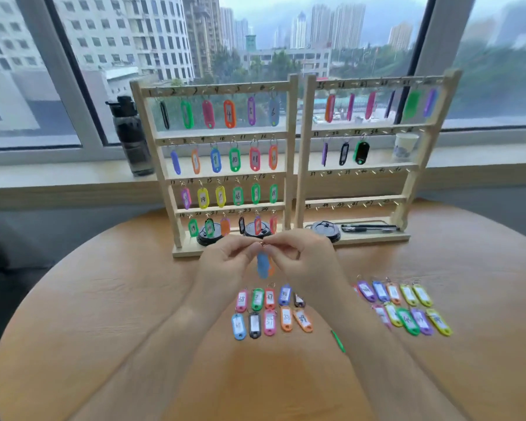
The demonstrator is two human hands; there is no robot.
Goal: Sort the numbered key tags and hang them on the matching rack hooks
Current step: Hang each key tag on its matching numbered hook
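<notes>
1. Both hands are up and together over the round wooden bench (104, 299), just in front of the racks. The left hand (228, 264) and right hand (301, 258) meet fingertip to fingertip.
2. They pinch the small metal ring (263, 245) of an oblong blue plastic key tag (262, 264), which hangs between the palms, clear of the bench.
3. Its number is too blurred to read, and an orange edge peeks out at its right side.
4. The left pale wooden rack (291, 147) has all four rows hung with coloured tags; 4, 10, 11 and 16 are readable.
5. The right pale wooden rack (304, 147) has six tags on its top row and three on its second.
6. The near cluster of loose tags (269, 312) lies flat in two rows below the hands, and the far cluster of loose tags (404, 308) lies in two rows off to the right.
</notes>
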